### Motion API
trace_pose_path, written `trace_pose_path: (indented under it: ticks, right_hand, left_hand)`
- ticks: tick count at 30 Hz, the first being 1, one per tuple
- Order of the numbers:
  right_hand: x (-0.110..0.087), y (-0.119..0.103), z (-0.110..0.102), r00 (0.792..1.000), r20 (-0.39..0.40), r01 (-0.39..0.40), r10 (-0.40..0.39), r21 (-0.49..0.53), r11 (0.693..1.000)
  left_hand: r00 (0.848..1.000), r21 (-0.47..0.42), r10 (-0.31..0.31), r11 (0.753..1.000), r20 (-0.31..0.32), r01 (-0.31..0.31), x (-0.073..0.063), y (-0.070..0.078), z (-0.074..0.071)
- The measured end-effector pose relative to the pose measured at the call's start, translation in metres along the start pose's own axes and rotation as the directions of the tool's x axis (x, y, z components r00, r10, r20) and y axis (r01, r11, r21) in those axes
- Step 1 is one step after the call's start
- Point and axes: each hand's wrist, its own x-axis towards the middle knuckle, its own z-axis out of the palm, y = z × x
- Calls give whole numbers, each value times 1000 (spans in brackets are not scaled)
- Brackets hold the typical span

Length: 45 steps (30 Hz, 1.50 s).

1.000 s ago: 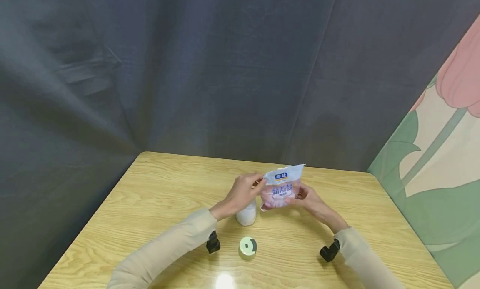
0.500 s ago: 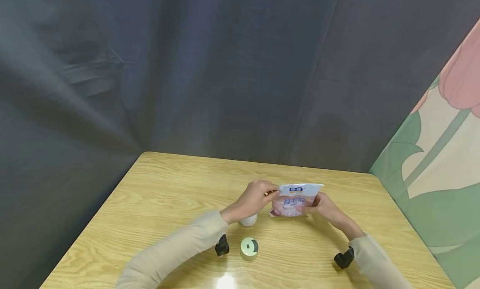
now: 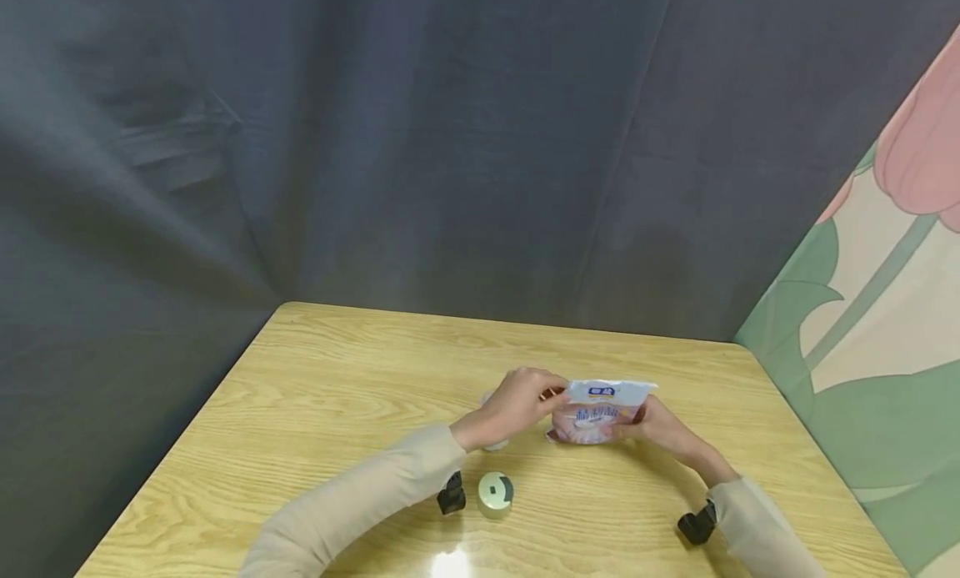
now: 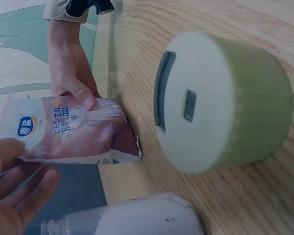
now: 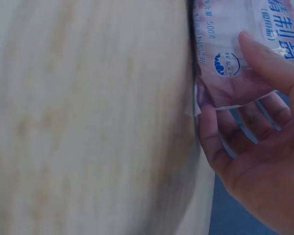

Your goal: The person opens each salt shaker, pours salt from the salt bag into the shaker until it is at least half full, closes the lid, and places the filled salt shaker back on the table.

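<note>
A pink and white bag of salt [image 3: 588, 421] is held upright between both hands, its bottom at or just above the tabletop. My left hand [image 3: 517, 404] pinches the bag's upper left corner between thumb and index finger, the other fingers loosely bent. From the right side my right hand [image 3: 663, 429] grips the bag, thumb on the printed front and fingers behind, as the right wrist view shows. A clear bottle [image 4: 149, 215] with white contents and an uncapped neck stands next to the left hand, which mostly hides it in the head view.
A round pale green lid [image 3: 495, 493] with dark slots sits on the wooden table [image 3: 360, 369] in front of the bottle. Black wrist cameras hang below both sleeves. A dark curtain [image 3: 465, 144] closes off the back, and a flower-patterned cloth [image 3: 885, 336] the right.
Both hands have carried the salt bag to the right and down toward the table. The left hand and forearm now cover most of the bottle. The green lid has stayed put.
</note>
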Motion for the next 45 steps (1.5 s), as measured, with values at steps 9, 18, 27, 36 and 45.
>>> trace_pose_path:
  ticks: [9, 18, 27, 36, 45]
  right_hand:
    - [-5, -1, 4, 999, -49, 14, -19, -109, 994]
    - [-6, -5, 3, 999, -35, -40, 37, -90, 995]
    - [-2, -11, -4, 998, -14, 65, -66, -44, 997]
    - [-7, -27, -10, 999, -33, 36, -35, 33, 999]
    - [-7, -40, -12, 989, -122, 80, -82, -20, 997]
  left_hand:
    - [999, -49, -41, 998, 18, 42, -5, -2, -7]
    - [999, -74, -36, 997, -16, 34, -11, -9, -15]
    - [991, -45, 20, 999, -130, -26, -16, -20, -23]
    - [981, -51, -41, 998, -187, 32, -24, -28, -30]
    - [978, -42, -97, 995, -186, 91, -31, -34, -33]
